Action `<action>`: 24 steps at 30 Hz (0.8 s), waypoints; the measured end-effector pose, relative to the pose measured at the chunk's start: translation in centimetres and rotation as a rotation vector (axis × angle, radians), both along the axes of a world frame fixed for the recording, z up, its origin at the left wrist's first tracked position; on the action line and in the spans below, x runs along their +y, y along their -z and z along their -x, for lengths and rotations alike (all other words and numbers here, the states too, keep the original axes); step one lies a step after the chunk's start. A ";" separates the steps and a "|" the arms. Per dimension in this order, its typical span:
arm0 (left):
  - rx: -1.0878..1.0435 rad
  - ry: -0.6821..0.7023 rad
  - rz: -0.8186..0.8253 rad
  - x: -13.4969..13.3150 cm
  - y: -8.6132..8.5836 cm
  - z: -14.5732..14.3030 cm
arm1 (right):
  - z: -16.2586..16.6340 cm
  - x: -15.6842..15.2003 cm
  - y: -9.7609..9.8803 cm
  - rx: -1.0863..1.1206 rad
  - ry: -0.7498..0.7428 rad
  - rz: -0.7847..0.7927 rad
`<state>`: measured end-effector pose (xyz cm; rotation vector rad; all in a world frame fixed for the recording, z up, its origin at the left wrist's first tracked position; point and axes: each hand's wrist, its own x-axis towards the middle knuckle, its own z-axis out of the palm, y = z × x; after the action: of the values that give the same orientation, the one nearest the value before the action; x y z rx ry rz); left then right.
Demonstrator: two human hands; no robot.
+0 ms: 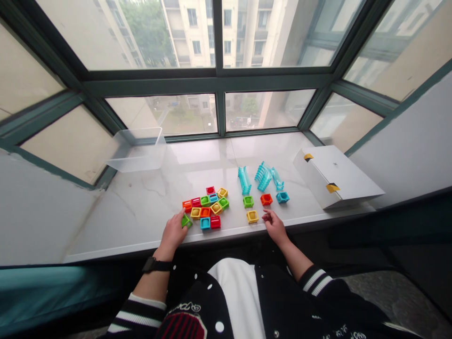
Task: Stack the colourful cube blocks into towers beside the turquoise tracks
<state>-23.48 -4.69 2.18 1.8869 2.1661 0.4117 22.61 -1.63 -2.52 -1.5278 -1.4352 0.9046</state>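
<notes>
My left hand (pixel 173 231) is at the left end of a cluster of cube-shaped plastic toy blocks, its thumb and index finger around a green block (pixel 186 221). Close beside it are an orange block (pixel 187 205) and a yellow block (pixel 195 213). A blue block (pixel 205 223) and a red block (pixel 215 221) form the cluster's near edge. My right hand (pixel 274 227) rests near the sill's front edge, fingers loosely bent and slightly apart, with nothing visible in them. Just left of it stands a separate yellow block (pixel 252 216); behind are green (pixel 248 201), orange-red (pixel 266 199) and blue (pixel 282 197) blocks.
Translucent turquoise track pieces (pixel 244 181) lie behind the separate blocks, one of them a curved piece (pixel 263 176). A clear plastic bin (pixel 141 162) stands at the back left of the white marble sill (pixel 141 226). At right is a white box (pixel 339 176) with yellow-black tabs. Windows close off the far side.
</notes>
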 end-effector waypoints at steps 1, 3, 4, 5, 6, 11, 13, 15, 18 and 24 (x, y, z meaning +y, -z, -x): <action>-0.039 -0.011 -0.011 -0.1 -0.1 0.1 | 0.0 0.0 0.1 0.007 0.000 0.002; -0.119 -0.041 -0.046 -0.4 -0.5 0.1 | -0.1 0.0 0.3 0.025 0.001 0.008; -0.161 -0.055 -0.067 -0.5 -0.8 0.0 | -0.1 0.1 0.4 0.033 0.002 0.010; -0.202 -0.067 -0.089 -0.6 -1.1 -0.1 | -0.2 0.1 0.4 0.039 0.004 0.013; -0.241 -0.078 -0.110 -0.7 -1.5 -0.3 | -0.2 0.1 0.5 0.045 0.006 0.016; -0.360 -0.110 -0.206 -1.0 -3.8 -1.2 | -0.5 0.2 0.8 0.097 0.022 0.028; -0.408 -0.109 -0.256 -1.0 -4.5 -1.7 | -0.6 0.3 0.9 0.128 0.028 0.040; -0.484 -0.110 -0.300 -1.0 -4.8 -2.2 | -0.7 0.3 0.8 0.165 0.035 0.059; -0.613 -0.106 -0.352 -1.1 -4.8 -3.2 | -0.8 0.4 0.3 0.202 0.054 0.068; -0.756 -0.087 -0.398 -1.5 -4.8 -5.8 | -0.7 0.4 -3.4 0.177 0.161 -0.054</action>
<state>-17.67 -6.19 6.95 1.4348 1.7157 1.3959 23.35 -1.21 0.93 -1.4620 -1.1842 0.8730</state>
